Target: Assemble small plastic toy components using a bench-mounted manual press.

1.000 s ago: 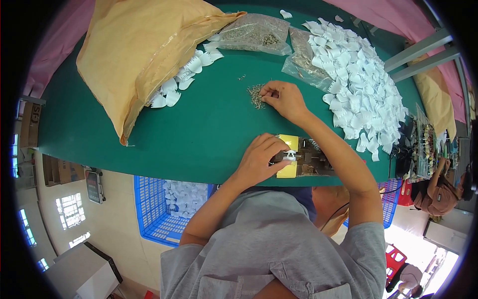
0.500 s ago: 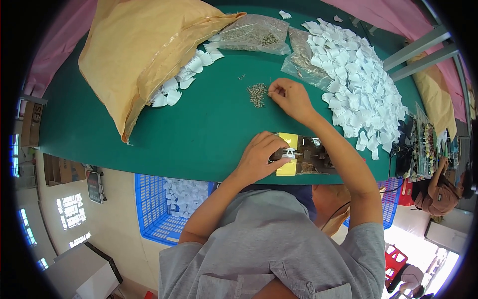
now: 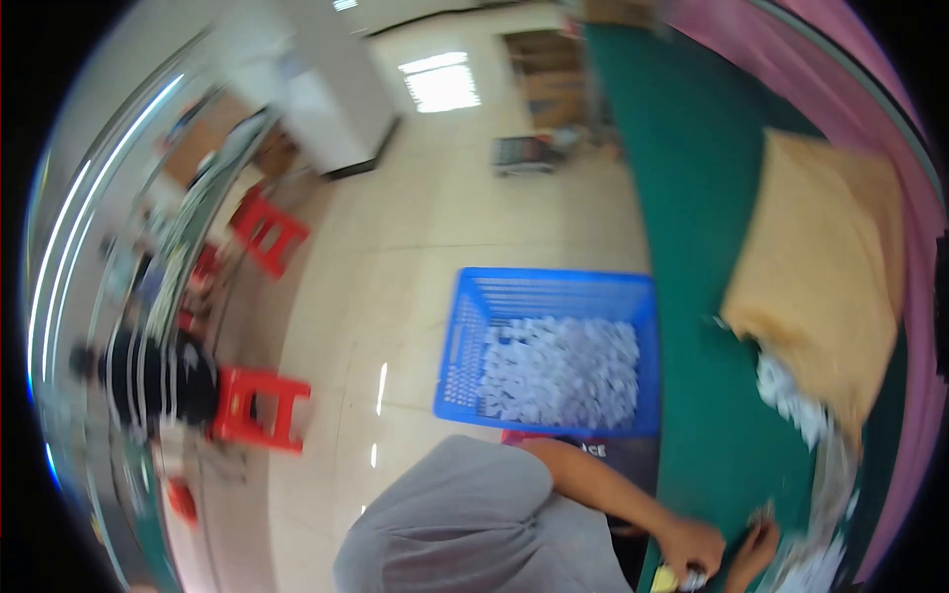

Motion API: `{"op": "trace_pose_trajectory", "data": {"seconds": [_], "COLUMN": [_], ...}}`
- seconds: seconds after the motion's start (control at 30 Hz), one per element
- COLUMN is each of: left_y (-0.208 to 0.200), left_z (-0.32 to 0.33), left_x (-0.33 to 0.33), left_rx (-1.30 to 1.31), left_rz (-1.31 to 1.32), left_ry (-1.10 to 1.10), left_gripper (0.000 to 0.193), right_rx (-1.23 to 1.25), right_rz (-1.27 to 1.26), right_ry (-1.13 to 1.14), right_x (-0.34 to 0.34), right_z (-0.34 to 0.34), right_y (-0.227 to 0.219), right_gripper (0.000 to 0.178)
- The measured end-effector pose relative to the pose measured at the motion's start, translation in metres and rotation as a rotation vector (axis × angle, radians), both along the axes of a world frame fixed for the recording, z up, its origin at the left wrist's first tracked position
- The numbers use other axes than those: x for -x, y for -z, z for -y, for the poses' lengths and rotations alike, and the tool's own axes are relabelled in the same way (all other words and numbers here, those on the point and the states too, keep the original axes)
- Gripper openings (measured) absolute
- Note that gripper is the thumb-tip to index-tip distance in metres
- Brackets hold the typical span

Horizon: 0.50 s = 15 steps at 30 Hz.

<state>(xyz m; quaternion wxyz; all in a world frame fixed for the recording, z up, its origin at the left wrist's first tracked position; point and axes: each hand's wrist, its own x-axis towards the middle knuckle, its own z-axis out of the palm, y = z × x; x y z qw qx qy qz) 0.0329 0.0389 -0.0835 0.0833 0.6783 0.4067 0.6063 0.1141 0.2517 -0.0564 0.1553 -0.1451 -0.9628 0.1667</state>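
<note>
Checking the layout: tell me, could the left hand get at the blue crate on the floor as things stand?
Probably yes. The left hand rests at the green table's edge, and the blue crate sits on the floor just beside the table, with nothing visible between them.

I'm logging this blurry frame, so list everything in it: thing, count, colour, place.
Table: one, green top, right side.
Sack: one, tan, lying on the table.
White pieces: a spill, at the sack's mouth.
Crate: one, blue, on the floor beside the table, holding white pieces.
Stools: at least two, red, left on the floor.
Another person: one, dark top, far left, blurred.
Yellow object: one, at the bottom edge.
Left hand: on the table by the yellow object.
Right hand: beside it; grip unclear.
</note>
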Motion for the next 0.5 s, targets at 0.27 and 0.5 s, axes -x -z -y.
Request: {"op": "trace_pose_trajectory", "data": {"seconds": [0.27, 0.5], "left_y": [-0.022, 0.012], "left_z": [0.000, -0.023], "left_x": [0.022, 0.024], "left_rx": [0.203, 0.136], "left_rz": [-0.082, -0.083], "left_ry": [0.024, 0.116], "left_gripper": [0.044, 0.043], "right_rx": [0.375, 0.799], "right_rz": [-0.131, -0.092], "right_ry": [-0.294, -0.379], "right_x": [0.035, 0.152], "right_z": [-0.008, -0.023], "right_y": [-0.045, 0.037], "right_gripper": [0.031, 0.025]}}
